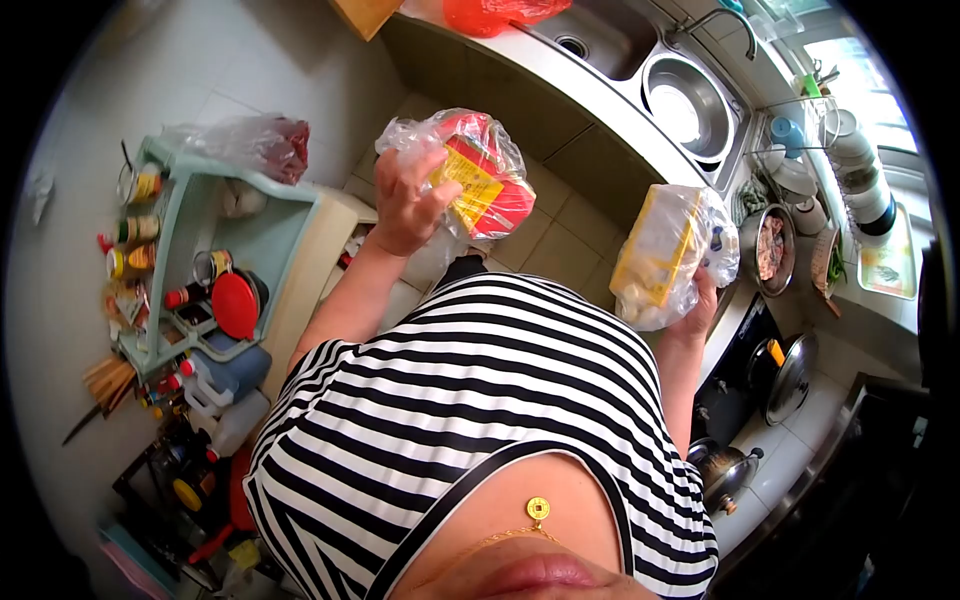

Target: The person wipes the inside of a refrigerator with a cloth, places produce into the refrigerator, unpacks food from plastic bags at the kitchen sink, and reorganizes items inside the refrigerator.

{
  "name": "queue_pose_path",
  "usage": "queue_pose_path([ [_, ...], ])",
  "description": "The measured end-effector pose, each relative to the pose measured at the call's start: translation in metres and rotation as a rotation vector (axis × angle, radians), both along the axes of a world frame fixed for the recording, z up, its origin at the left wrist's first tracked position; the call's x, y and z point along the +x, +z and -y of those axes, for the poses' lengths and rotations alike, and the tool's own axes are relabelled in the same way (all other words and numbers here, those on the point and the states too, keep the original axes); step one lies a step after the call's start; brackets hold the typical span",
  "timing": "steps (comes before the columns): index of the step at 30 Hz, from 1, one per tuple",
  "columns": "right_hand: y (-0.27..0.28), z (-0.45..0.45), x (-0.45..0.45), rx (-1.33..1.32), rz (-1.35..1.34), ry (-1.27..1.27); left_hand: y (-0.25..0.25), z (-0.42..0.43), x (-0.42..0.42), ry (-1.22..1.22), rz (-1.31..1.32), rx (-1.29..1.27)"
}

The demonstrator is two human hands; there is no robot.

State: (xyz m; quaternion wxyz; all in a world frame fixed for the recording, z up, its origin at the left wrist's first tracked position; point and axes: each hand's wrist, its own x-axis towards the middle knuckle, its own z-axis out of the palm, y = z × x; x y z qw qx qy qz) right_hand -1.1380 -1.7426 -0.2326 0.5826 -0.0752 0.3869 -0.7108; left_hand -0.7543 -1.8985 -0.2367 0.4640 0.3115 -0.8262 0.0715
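My left hand is closed on a clear plastic bag with a red packet inside, which carries a yellow printed label. It is held up in front of my body, left of the middle. On the other side, my right hand grips a clear plastic bag from its right edge. Yellow-edged packaging and pale contents show through that bag; their kind I cannot make out. The right fingers are partly hidden behind the plastic. Both bags hang above the floor, apart from each other.
Ahead is a counter with a steel sink, a metal basin and a red plastic bag. To the right stand a bowl of meat, stacked dishes and a stove with pots. A green shelf with bottles stands left.
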Motion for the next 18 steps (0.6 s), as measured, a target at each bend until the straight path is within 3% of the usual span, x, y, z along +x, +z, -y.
queue_pose_path([
  [2,-0.008,0.014,-0.009,0.001,0.032,0.009,0.001,0.017,-0.004,-0.055,0.048,0.025],
  [5,-0.020,0.037,-0.018,0.021,-0.160,-0.064,-0.007,0.036,-0.024,-0.149,0.003,0.244],
  [7,-0.038,0.050,-0.037,0.049,-0.211,-0.028,-0.020,0.037,-0.044,-0.206,-0.459,0.921],
  [9,-0.046,0.067,-0.054,0.092,-0.237,0.044,-0.030,0.043,-0.067,-0.252,-0.584,1.044],
  [11,-0.067,0.088,-0.083,0.197,-0.276,0.121,-0.040,0.048,-0.086,-0.294,-0.960,1.542],
  [12,-0.083,0.101,-0.103,0.238,-0.277,0.167,-0.048,0.051,-0.094,-0.316,-1.005,1.650],
  [18,-0.123,0.204,-0.187,0.401,-0.455,0.570,-0.054,0.058,-0.150,-0.267,-1.138,1.870],
])
